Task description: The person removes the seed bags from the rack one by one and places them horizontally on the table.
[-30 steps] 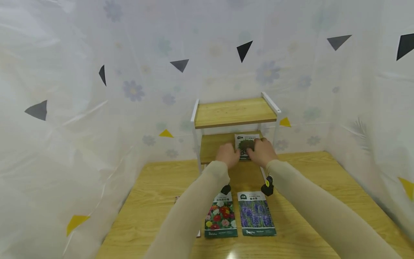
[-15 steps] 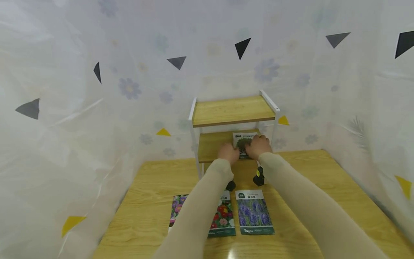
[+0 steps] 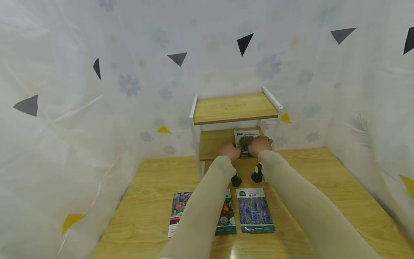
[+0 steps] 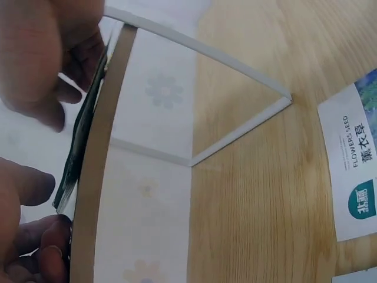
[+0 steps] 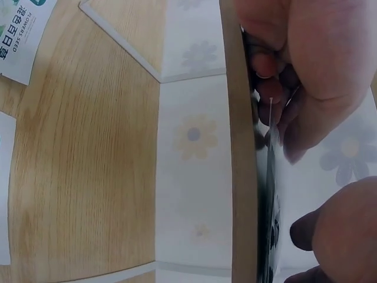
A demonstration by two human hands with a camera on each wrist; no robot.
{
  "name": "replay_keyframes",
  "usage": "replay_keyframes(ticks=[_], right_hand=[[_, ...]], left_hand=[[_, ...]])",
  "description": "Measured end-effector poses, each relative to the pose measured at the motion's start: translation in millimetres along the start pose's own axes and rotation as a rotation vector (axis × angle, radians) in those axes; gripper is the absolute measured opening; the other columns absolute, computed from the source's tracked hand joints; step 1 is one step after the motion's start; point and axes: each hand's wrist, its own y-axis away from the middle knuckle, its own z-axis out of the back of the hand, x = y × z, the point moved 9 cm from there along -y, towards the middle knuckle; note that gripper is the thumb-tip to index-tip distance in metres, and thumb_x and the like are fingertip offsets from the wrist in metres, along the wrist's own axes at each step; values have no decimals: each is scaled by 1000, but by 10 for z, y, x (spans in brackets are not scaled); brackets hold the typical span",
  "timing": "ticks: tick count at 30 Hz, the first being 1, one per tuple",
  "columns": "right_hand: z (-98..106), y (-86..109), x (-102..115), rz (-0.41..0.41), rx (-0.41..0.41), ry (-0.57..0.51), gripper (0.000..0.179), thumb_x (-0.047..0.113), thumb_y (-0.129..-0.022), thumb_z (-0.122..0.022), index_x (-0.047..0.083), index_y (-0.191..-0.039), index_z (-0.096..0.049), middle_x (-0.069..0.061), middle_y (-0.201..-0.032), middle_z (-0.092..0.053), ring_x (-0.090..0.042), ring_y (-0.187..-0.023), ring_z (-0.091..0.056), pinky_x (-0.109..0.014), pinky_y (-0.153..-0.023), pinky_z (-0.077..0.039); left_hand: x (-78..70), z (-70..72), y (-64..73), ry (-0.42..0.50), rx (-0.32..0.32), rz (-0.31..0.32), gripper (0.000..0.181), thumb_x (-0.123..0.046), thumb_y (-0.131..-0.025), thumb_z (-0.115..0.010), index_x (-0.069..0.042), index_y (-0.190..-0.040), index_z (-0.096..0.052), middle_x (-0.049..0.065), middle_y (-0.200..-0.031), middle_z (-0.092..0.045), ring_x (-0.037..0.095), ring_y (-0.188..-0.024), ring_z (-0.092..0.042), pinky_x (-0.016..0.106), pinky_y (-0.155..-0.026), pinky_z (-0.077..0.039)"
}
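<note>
A flower seed packet point(image 3: 247, 133) with a green plant picture lies on the wooden middle shelf point(image 3: 211, 142) of a small rack. At the packet's left edge is my left hand point(image 3: 229, 151). It pinches the near corner point(image 5: 271, 112) between thumb and curled fingers, slightly off the board. Beside the right part of the packet is my right hand point(image 3: 260, 144). The right wrist view shows its thumb point(image 5: 344, 224) above the packet with a gap between them. Its fingers lie mostly outside that view.
On the table point(image 3: 136, 216) in front of the rack are a purple-flower seed packet point(image 3: 254, 212), a mixed-flower packet point(image 3: 228, 219) and a pink-flower packet point(image 3: 178, 208). My left forearm partly covers the last two. The rack's top board point(image 3: 236, 108) overhangs the middle shelf. Patterned sheeting surrounds the table.
My right hand has moved slightly left, its thumb and fingers shifting on and off the packet. My left arm has moved right, uncovering the pink-flower packet. The shelf packet looks little changed.
</note>
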Motion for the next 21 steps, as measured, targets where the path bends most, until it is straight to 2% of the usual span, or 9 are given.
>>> replay_keyframes(ticks=[3, 7, 9, 15, 21], right_hand=[[-46, -14, -31, -7, 25, 5, 41, 19, -97, -40, -13, -114, -59, -34, -121, -52, -51, -117, -41, -62, -100, -25], [-85, -29, -76, -31, 30, -9, 46, 22, -94, -42, -15, -118, -55, -35, -122, -50, -51, -117, -40, -62, -100, -25], [-100, -46, -108, -45, 27, -31, 48, 22, -93, -41, -16, -119, -54, -36, -123, -49, -52, -118, -39, -62, -101, -25], [-102, -77, -194, -86, 8, -150, 48, 19, -88, -39, -14, -119, -55, -35, -127, -48, -55, -122, -33, -62, -105, -22], [-98, -11, -187, -88, 1, -162, 50, 20, -90, -37, -16, -120, -53, -35, -125, -48, -51, -120, -36, -59, -103, -27]], left_hand=[[49, -27, -22, 41, 8, 19, 29, -32, -96, -50, -8, -102, -67, 6, -101, -64, 19, -86, -58, 33, -73, -49], [75, -51, -20, 31, 10, 21, 27, -29, -96, -51, -8, -105, -65, 7, -102, -63, 21, -89, -59, 34, -75, -50], [57, -41, 10, 18, 0, 17, 27, -27, -97, -51, -6, -105, -65, 8, -102, -63, 21, -89, -60, 34, -76, -50], [-22, 46, 129, 47, -23, 9, 34, -23, -97, -51, -1, -122, -61, 13, -116, -62, 27, -107, -59, 36, -87, -50], [-12, 58, 184, 105, -30, 4, 37, -21, -96, -54, 0, -126, -57, 14, -121, -59, 27, -112, -57, 37, -91, -48]])
